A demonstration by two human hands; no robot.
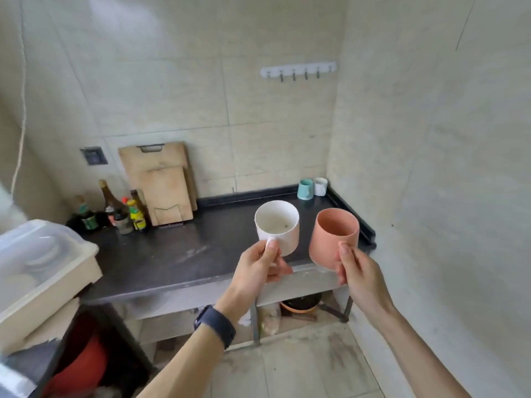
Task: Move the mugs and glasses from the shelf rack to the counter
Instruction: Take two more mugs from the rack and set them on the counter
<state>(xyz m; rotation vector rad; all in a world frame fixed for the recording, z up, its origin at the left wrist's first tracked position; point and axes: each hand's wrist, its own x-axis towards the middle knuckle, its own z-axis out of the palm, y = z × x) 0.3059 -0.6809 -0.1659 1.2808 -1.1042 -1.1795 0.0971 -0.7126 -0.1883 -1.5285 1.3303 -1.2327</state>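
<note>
Pale tiled walls close in a corner, with the dark counter (172,254) running across the middle of the head view. Left hand (255,268) pinches the handle of a white mug (277,225), held in the air above the counter at centre frame. Right hand (359,274) is closed around an orange mug (334,237) just beside it, over the counter's right front edge. A teal mug (305,189) and a pale mug (320,186) already stand at the far right corner.

Both carried mugs tilt. The two could knock together, being so close, and the orange one, set down this near the edge, might tip off.
</note>
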